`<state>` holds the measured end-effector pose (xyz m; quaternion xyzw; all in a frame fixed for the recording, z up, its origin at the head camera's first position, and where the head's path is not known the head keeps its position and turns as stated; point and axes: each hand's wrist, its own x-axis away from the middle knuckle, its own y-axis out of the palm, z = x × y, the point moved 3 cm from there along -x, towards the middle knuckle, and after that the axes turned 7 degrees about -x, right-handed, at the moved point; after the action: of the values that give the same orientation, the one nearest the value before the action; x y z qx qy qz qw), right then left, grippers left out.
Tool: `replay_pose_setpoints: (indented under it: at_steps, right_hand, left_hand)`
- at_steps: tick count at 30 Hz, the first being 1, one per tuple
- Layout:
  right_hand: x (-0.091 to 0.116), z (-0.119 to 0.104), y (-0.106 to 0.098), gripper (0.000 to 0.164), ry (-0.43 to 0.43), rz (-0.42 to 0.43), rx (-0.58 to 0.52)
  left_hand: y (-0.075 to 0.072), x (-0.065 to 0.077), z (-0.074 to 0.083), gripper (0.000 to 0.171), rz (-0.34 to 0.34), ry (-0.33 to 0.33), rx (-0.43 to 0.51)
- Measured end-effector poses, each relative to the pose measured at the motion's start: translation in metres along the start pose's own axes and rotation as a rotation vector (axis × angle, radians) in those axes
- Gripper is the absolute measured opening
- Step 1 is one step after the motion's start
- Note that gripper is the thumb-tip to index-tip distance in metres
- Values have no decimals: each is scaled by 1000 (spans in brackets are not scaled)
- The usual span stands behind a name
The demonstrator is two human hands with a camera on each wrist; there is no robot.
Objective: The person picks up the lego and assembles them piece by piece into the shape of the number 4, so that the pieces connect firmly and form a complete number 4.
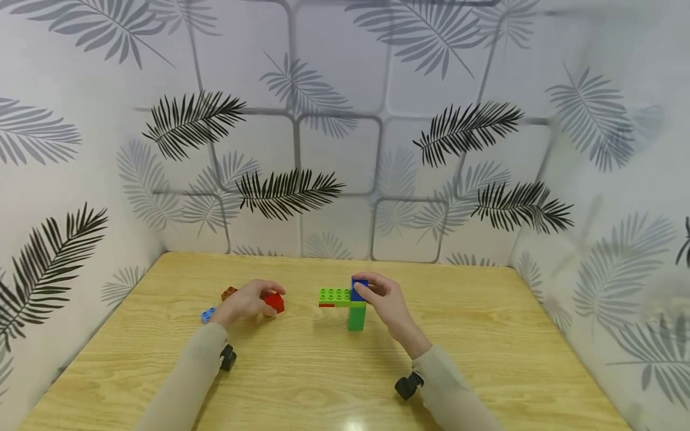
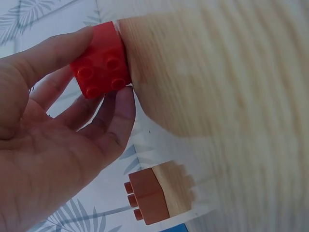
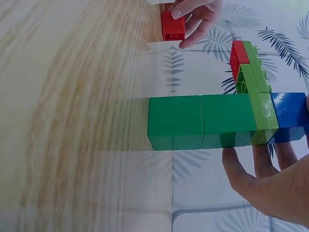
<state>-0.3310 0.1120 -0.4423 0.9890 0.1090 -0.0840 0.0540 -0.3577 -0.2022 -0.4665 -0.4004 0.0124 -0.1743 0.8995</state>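
Note:
My left hand (image 1: 249, 300) grips a red brick (image 2: 99, 58) between thumb and fingers, at or just over the tabletop. To its right stands a block build: two green bricks (image 3: 200, 121) stacked upright with lime green pieces (image 1: 334, 295) on top that jut out to the left. A red brick (image 3: 239, 58) is fixed beneath the jutting end. On the column's top sits a blue brick (image 1: 357, 290), which my right hand (image 1: 387, 298) pinches. Some fingertips of that hand lie beside the lime and green pieces in the right wrist view.
Behind my left hand lies a brown brick (image 1: 229, 293) with its studs showing. A light blue brick (image 1: 207, 315) is close by, partly hidden by the hand. The wooden table (image 1: 302, 383) is bounded by leaf-patterned walls at the back and sides.

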Motion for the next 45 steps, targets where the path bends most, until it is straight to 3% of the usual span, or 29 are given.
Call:
replay_pose_setpoints:
  at_steps: [5, 12, 19, 25, 39, 45]
  right_hand:
    - [-1, 1, -1, 32, 12, -10, 0]
    - [-4, -1, -3, 34, 27, -30, 0]
    - [-4, -3, -1, 36, 42, -65, -17]
    - [-6, -3, -2, 39, 26, -102, -15]
    - [-7, -2, -1, 41, 22, -112, 25]
    - [-5, -2, -3, 40, 29, -99, 19]
  left_hand:
    - [1, -1, 2, 53, -10, -14, 8]
    - [-2, -4, 13, 62, 97, -41, 91]
    - [-3, -4, 24, 59, 168, -3, 237]
    - [-3, -3, 28, 47, 195, 44, 257]
    - [-3, 0, 35, 44, 239, 144, 323]
    - [4, -4, 47, 45, 257, 232, 323]
